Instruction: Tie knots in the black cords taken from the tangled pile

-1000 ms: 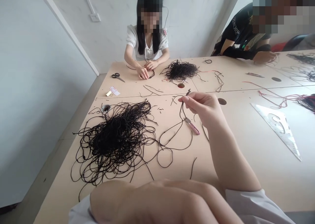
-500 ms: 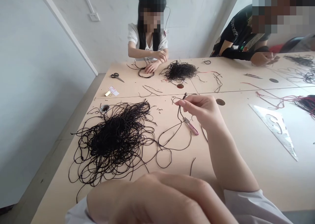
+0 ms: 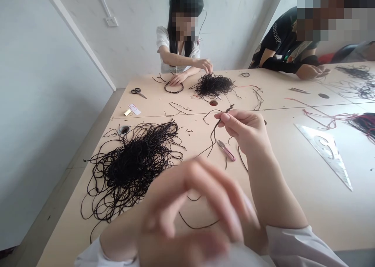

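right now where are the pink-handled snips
In the head view, the pink-handled snips lie on the table just below the right hand's grip, right of the big black cord pile.

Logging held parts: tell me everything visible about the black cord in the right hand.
The black cord looks like textile, braided or knotted toward its upper end, with slim strands below. The right hand pinches it over the table; the tip pokes out above the grip and the strands trail down and left. Their far ends are unclear.
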Demonstrator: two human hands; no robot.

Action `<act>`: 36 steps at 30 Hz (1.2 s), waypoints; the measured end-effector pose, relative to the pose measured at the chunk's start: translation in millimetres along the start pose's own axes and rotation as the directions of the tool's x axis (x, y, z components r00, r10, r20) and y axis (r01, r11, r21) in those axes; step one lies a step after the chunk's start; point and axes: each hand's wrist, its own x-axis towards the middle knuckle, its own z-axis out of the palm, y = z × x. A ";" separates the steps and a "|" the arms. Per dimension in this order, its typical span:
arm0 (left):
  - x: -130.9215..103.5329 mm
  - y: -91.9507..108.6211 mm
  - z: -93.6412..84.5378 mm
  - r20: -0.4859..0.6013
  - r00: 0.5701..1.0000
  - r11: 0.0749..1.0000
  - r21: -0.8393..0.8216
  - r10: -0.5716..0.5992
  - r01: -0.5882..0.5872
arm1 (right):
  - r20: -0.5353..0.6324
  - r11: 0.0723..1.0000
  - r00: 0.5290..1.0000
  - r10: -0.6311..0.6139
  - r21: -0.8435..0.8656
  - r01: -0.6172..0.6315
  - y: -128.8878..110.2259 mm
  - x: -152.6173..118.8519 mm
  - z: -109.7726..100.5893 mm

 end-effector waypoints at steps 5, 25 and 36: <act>34.8 -31.2 1.1 -0.097 0.985 0.932 0.348 0.144 -0.102 | 0.038 0.998 0.999 -0.020 0.056 0.018 1.9 -3.2 -0.9; 61.0 -58.4 -25.7 0.204 0.851 0.794 -0.307 -0.484 0.525 | -0.238 0.679 0.816 -0.526 -0.695 0.234 22.3 4.7 2.7; 72.5 -68.5 -36.2 0.070 0.859 0.697 -0.553 -0.507 0.456 | 0.581 0.418 0.677 -0.452 -0.532 0.736 29.8 -11.7 14.2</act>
